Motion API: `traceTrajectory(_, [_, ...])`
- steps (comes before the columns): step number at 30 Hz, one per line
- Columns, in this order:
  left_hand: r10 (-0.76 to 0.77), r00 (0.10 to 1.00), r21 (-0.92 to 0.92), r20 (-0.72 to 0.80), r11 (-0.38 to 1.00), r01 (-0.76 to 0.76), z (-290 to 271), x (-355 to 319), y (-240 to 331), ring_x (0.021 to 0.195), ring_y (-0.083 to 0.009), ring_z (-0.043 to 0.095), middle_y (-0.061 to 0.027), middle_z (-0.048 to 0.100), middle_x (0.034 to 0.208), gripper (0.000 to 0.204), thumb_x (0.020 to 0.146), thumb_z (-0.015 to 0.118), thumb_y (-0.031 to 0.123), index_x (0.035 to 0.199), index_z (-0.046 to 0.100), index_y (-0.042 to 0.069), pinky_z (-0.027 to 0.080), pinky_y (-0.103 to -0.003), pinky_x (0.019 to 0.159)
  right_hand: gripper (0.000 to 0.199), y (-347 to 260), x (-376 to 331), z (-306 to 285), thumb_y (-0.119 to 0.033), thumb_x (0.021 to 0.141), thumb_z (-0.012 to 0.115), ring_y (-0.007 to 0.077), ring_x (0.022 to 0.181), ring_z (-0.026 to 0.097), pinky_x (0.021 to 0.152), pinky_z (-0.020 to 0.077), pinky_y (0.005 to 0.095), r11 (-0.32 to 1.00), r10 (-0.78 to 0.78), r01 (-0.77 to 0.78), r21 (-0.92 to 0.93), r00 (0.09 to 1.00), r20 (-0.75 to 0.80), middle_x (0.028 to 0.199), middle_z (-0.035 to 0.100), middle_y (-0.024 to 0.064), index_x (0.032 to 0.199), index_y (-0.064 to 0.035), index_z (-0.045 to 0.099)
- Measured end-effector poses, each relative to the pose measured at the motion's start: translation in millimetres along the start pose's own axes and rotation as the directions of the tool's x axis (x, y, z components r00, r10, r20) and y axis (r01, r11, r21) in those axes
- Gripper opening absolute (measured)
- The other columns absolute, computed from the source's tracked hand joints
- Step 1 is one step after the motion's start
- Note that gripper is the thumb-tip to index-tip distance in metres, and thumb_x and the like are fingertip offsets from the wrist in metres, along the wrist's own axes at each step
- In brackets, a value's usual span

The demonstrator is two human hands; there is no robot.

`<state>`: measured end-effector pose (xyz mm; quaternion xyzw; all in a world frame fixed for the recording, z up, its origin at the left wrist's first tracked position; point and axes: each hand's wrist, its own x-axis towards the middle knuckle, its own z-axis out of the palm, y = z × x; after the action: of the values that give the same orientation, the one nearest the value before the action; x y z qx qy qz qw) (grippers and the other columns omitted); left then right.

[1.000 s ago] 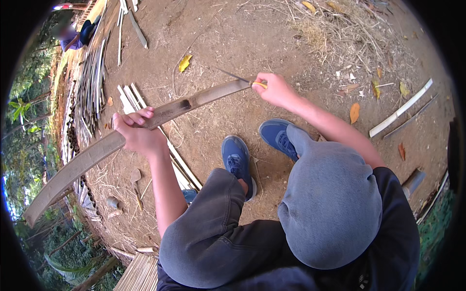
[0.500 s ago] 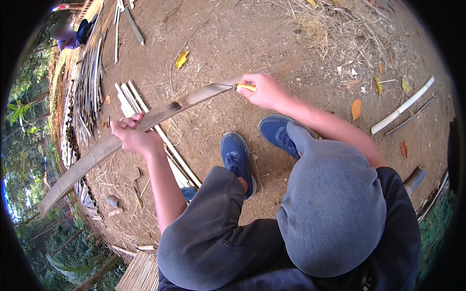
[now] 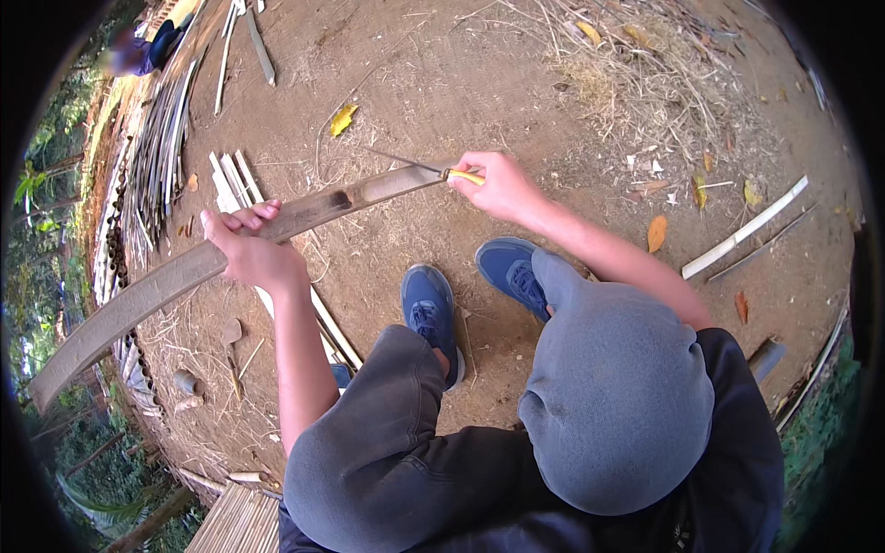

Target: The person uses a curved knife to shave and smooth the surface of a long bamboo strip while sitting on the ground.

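Observation:
A long, curved bamboo strip (image 3: 309, 210), brownish with a dark burnt patch, stretches from the lower left up toward the middle. My left hand (image 3: 253, 247) is closed around it left of that patch, fingertips over its far edge. In my right hand (image 3: 498, 187) is a knife (image 3: 464, 176) with a yellow handle, gripped at the strip's right end. Its thin dark blade points left across the strip and past the far edge. Whether the blade's edge touches the bamboo, I cannot tell. The strip's right tip is partly hidden by my right hand.
Pale bamboo slats (image 3: 235, 180) lie on the dirt beyond and under my left arm. Many long strips (image 3: 171, 138) are piled at the left, with a person (image 3: 138, 55) behind. Another pale strip (image 3: 747, 226) lies at the right. My shoes (image 3: 431, 309) are below the strip.
The strip and my left hand have shifted left in the picture. The knife blade now sticks out farther past the strip's far edge. The whole view has moved slightly.

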<state>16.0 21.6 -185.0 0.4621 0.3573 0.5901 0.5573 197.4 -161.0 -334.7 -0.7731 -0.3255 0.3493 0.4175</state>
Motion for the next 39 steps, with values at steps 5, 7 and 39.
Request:
traceTrajectory(5, [0.017,1.0,0.053,0.023,0.998,-0.019,4.7,0.4,4.3,0.056,-0.0197,0.049,-0.0032,0.038,0.059,0.039,0.102,0.048,0.035,0.074,0.037,0.01,0.052,-0.043,0.068,0.021,12.7,15.0,-18.7,-0.026,0.087,0.068,0.027,0.077,0.069,0.071,0.0521,0.0402,0.997,0.043,-0.045,-0.069,0.999,-0.034,0.079,0.07,0.0146,0.089,-0.006,0.07])
traceTrajectory(7, [0.025,0.999,0.071,0.027,0.997,-0.027,4.2,-5.1,8.3,0.056,-0.0197,0.049,-0.0033,0.039,0.059,0.039,0.102,0.049,0.034,0.073,0.038,0.01,0.052,-0.042,0.067,0.02,-1.6,2.1,-5.4,-0.026,0.088,0.068,0.0259,0.077,0.068,0.071,0.0521,0.0389,0.999,-0.027,0.027,0.036,0.999,-0.018,0.08,0.07,0.0144,0.089,-0.0055,0.07])
traceTrajectory(39, [-0.002,0.976,-0.047,0.216,0.999,0.013,16.8,-5.5,9.6,0.046,-0.015,0.035,-0.0002,0.032,0.052,0.045,0.102,0.045,0.042,0.069,0.035,0.014,0.041,-0.035,0.055,0.028,-30.6,-3.8,-44.9,-0.03,0.092,0.066,0.0229,0.07,0.068,0.062,0.0497,0.0359,0.993,0.117,-0.12,0.013,0.983,0.144,0.079,0.069,0.0131,0.096,-0.0021,0.07])
